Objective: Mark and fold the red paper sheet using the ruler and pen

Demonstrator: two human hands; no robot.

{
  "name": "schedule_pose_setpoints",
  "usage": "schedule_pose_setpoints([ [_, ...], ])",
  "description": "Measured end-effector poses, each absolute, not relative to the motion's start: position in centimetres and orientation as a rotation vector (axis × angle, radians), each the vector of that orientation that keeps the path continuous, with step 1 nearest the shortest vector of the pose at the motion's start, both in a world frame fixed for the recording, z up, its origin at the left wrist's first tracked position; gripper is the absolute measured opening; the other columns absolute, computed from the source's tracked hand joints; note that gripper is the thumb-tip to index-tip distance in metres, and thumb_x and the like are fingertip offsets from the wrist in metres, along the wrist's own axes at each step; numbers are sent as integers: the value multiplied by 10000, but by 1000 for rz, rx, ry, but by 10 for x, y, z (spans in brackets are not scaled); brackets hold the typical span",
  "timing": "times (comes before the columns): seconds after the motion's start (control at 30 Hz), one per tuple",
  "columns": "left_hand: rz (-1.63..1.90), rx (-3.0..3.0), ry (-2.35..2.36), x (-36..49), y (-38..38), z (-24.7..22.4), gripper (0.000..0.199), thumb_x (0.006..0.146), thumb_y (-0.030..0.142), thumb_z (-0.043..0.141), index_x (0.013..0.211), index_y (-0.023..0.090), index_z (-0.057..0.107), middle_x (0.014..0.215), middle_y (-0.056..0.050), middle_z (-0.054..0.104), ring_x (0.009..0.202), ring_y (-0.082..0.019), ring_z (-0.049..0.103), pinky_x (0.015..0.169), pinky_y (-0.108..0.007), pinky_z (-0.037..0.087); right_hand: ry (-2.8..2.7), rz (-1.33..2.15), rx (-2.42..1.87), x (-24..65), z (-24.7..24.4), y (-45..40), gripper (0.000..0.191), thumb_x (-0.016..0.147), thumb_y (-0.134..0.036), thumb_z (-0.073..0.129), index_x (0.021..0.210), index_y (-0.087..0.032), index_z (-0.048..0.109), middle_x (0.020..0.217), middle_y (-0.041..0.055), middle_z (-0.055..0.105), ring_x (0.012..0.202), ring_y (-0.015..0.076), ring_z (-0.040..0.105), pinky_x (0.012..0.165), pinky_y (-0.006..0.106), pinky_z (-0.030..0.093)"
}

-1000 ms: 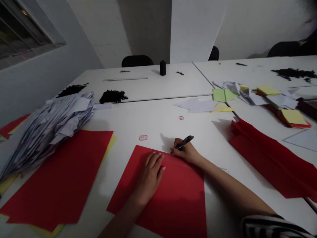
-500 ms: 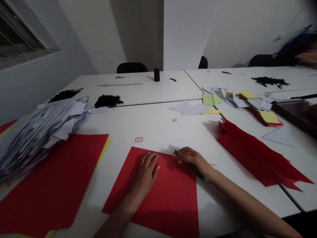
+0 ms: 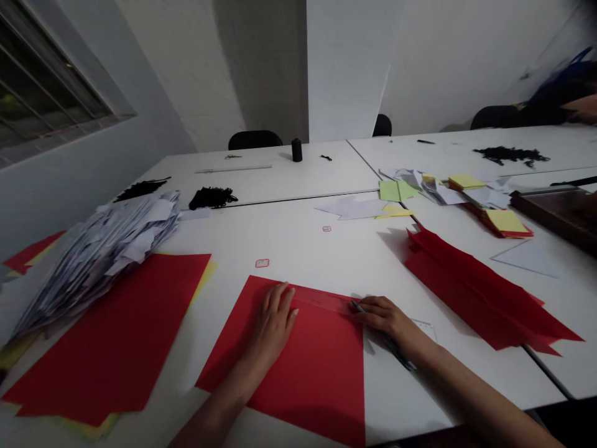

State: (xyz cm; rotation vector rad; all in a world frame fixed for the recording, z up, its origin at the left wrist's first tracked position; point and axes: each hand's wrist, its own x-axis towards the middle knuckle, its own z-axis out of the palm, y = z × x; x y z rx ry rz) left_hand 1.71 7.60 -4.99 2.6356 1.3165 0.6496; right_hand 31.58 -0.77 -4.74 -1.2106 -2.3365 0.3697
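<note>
A red paper sheet (image 3: 308, 373) lies flat on the white table before me. Along its far edge runs a clear ruler (image 3: 321, 302), its marked end sticking out past the paper on the right. My left hand (image 3: 273, 323) rests flat, fingers stretched, on the sheet and the ruler's left part. Closed around a slim dark pointed tool (image 3: 400, 354), my right hand (image 3: 385, 317) is at the sheet's far right corner, with the tip by the ruler. Its exact kind is hard to make out, as the fingers cover its middle.
Red sheets (image 3: 112, 336) lie at left beside a heap of white paper pieces (image 3: 107, 249). Folded red paper (image 3: 485, 292) stands at right. Farther back are black cord bundles (image 3: 212, 198), a black spool (image 3: 297, 150) and yellow notes (image 3: 506, 223). A person (image 3: 566, 93) is at far right.
My right hand has moved right along the ruler with the dark tool, to the sheet's corner. The left hand stays on the paper. The view has shifted slightly.
</note>
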Motion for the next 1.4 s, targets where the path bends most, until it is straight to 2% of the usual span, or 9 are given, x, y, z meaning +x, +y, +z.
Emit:
schedule_pose_setpoints([
  [0.17,573,2669,1199,44,60,-40,361,965,204,366,1313,238,458,1345,-85,480,1243,-247,460,1005,-433,454,-2274,388,-1248,319,-52,-10,330,999,-274,353,1274,-278,537,1242,64,612,1194,232,508,958,424,457],
  [0.47,530,2628,1215,71,46,-57,402,933,307,484,1310,168,474,1351,-129,498,1269,-299,445,1021,-477,445,-2164,423,-1338,317,-47,-11,332,1002,-241,323,1231,-242,564,1144,97,618,1063,223,565,921,409,460],
  [0.67,504,2645,1138,70,47,-52,340,945,261,460,1277,208,511,1314,-88,531,1272,-269,444,1021,-447,457,-2169,427,-1369,323,-41,-10,343,995,-220,331,1250,-257,558,1105,98,640,1051,236,563,881,416,469],
  [0.93,477,2620,1124,70,48,-51,373,946,265,459,1316,220,489,1378,-86,487,1319,-276,398,1046,-456,442,-2139,442,-1398,323,-41,-9,300,983,-225,371,1193,-246,585,1117,111,624,1041,248,558,870,423,467],
  [1.07,445,2624,1128,70,49,-51,387,952,285,447,1333,220,471,1398,-88,470,1323,-273,397,1053,-460,435,-2144,427,-1375,324,-48,-7,283,968,-216,424,1209,-241,571,1087,108,623,989,241,564,821,416,475],
  [1.4,446,2597,1093,70,50,-53,412,956,262,436,1368,256,430,1427,-66,444,1340,-260,377,1061,-454,427,-2138,419,-1362,327,-49,-7,305,954,-203,451,1235,-265,551,1053,79,625,962,220,570,811,399,468],
])
